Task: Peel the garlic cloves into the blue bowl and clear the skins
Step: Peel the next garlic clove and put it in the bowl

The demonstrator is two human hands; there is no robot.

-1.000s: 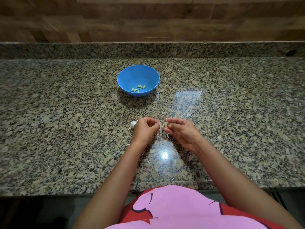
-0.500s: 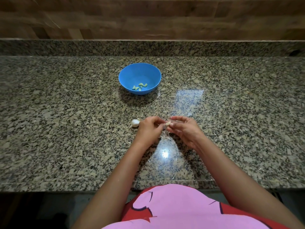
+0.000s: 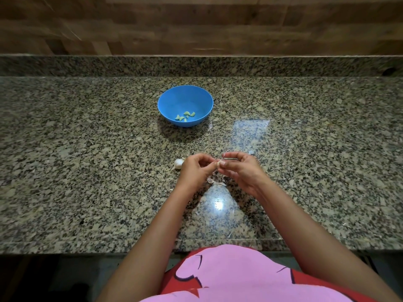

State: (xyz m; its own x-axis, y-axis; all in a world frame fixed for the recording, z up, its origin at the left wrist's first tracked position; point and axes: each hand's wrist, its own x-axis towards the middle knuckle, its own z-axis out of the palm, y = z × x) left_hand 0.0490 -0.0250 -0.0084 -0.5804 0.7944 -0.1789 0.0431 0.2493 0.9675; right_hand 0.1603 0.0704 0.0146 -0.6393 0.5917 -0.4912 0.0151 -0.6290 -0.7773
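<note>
A blue bowl stands on the granite counter, with several peeled pale-green cloves in its bottom. Nearer to me, my left hand and my right hand meet above the counter, both pinching one small garlic clove between their fingertips. A strip of skin sticks out from my right fingers. A white garlic piece lies on the counter just left of my left hand. Loose skins lie on the counter below my hands.
The speckled granite counter runs the full width, with a raised back ledge and a wooden wall behind. Its front edge is close to my body. A few thin skin scraps lie near the front edge.
My hands stay together on the clove, fingers shifting slightly as they work at the skin. The white garlic piece left of my left hand has come more into sight.
</note>
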